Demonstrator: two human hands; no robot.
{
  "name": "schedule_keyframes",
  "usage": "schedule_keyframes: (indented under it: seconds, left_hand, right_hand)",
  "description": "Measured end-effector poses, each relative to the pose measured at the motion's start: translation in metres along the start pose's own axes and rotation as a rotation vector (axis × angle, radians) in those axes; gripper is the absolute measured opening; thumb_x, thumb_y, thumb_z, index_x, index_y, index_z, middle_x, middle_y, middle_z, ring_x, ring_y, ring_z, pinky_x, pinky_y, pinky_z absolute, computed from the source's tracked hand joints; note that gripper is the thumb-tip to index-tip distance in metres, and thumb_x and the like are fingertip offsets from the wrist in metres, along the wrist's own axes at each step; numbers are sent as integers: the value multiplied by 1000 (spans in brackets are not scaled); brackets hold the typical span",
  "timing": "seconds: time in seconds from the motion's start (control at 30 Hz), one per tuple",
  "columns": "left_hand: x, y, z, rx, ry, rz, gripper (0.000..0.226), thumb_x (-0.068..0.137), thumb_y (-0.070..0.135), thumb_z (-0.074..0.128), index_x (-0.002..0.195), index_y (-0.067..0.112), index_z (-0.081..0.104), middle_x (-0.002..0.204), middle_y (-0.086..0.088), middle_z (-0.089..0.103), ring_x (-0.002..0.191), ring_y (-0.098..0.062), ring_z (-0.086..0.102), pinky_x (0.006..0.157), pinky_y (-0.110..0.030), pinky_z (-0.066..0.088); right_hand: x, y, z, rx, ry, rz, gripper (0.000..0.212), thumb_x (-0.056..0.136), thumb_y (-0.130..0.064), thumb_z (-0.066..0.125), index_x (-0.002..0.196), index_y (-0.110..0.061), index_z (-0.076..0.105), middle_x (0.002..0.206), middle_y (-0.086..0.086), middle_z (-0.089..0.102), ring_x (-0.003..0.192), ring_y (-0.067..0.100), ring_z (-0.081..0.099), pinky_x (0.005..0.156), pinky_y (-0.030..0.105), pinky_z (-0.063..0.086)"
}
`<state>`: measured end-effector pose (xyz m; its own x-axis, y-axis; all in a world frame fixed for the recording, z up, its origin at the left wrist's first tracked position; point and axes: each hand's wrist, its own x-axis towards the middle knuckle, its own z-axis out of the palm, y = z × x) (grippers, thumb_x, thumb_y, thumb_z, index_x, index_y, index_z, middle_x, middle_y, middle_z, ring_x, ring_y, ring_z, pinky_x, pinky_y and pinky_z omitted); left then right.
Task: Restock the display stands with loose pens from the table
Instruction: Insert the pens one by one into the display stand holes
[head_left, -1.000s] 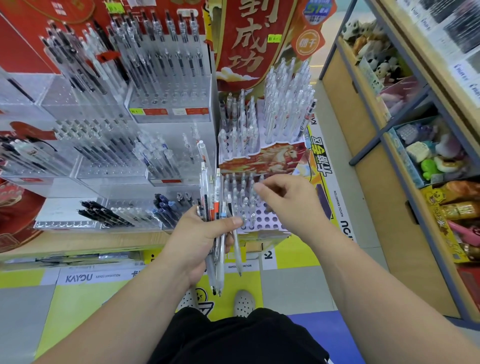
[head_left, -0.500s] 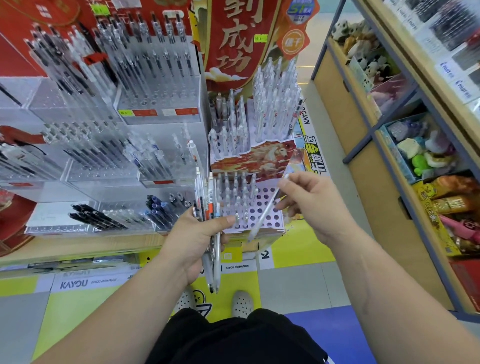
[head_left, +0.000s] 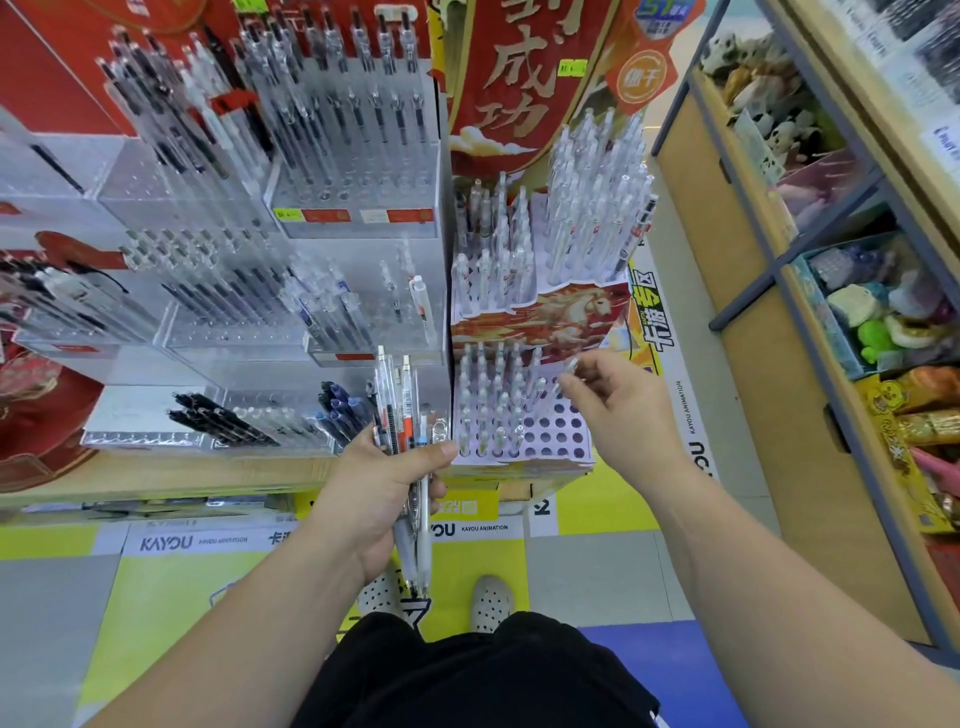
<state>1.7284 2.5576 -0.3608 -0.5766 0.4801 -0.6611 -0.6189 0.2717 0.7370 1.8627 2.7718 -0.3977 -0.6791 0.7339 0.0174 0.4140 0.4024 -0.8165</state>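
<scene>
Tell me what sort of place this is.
Most likely a stationery or gift shop. Tiered clear acrylic pen stands carry price labels, a printed cardboard stand with a hole grid holds more pens, and side shelves hold small toys.

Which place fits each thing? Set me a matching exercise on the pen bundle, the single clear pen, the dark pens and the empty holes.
1. pen bundle
2. single clear pen
3. dark pens
4. empty holes

A. lying in the low clear tray, far left
B. pinched in the right hand
C. near right corner of the perforated stand
D. gripped in the left hand

Pairs: 1-D, 2-B, 3-A, 4-C
</scene>
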Motion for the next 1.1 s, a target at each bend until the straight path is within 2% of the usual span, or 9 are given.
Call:
schedule_keyframes:
  seconds: [0.2,0.37,0.47,0.6,0.7,0.77,0.97,1.03,1.1]
  left_hand:
    - [1,-1,1,-9,17,-1,41,80,6,82,116,4,61,67,-5,65,56,-20,59,53,-32,51]
    - [2,-1,7,-6,6,7,38,80,6,81,111,3,59,68,-9,62,54,-19,58,53,-33,50]
    - [3,0,10,-6,-5,9,40,81,5,81,114,3,59,73,-10,62,55,-20,57,54,-33,49]
    - [3,0,10,-4,-1,8,46,80,6,82,119,2,59,80,-13,64,56,-20,58,56,-34,49]
    - [3,0,11,-8,0,4,49,78,7,83,120,2,58,80,-13,65,57,-20,59,57,-35,49]
    - [2,0,11,-13,1,3,49,78,7,82,120,1,57,83,-15,66,57,-20,59,57,-35,50]
    - [-1,1,11,-26,-7,3,51,78,7,83,121,1,57,78,-11,65,56,-19,58,56,-34,50]
    - [-2,2,10,-27,-6,2,49,78,6,83,120,2,58,75,-10,64,55,-19,58,56,-34,50]
    - [-3,3,11,-29,-8,4,47,78,5,82,119,2,58,75,-11,63,55,-19,58,55,-34,50]
  right_hand:
    - [0,-3,0,-86,-57,-106,7,97,-19,70,95,-12,69,76,5,70,72,26,64,67,41,53]
    - [-3,7,10,-172,-104,-155,8,95,-19,72,90,-14,69,70,-3,63,65,21,58,61,36,50]
    - [-9,13,22,-240,-121,-149,7,93,-21,75,88,-17,72,71,-7,57,68,19,53,62,32,43]
    - [-9,15,31,-285,-112,-99,26,93,-21,74,71,-18,59,65,-4,52,64,22,49,58,36,41]
    - [-5,13,30,-276,-102,-63,7,91,-25,77,90,-18,75,80,0,70,73,20,63,68,33,52]
    - [-2,11,29,-274,-73,-45,15,90,-27,77,100,-16,75,86,0,74,76,19,69,71,34,57]
    - [-1,9,32,-286,-29,-74,11,91,-21,73,102,-18,73,85,-4,73,72,20,68,67,41,59]
    - [-1,8,34,-262,-26,-31,21,92,-22,73,112,-21,71,87,-8,70,77,20,69,69,39,58]
    - [0,6,36,-257,-9,-45,31,91,-20,72,123,-19,70,96,-3,73,83,21,70,73,34,55]
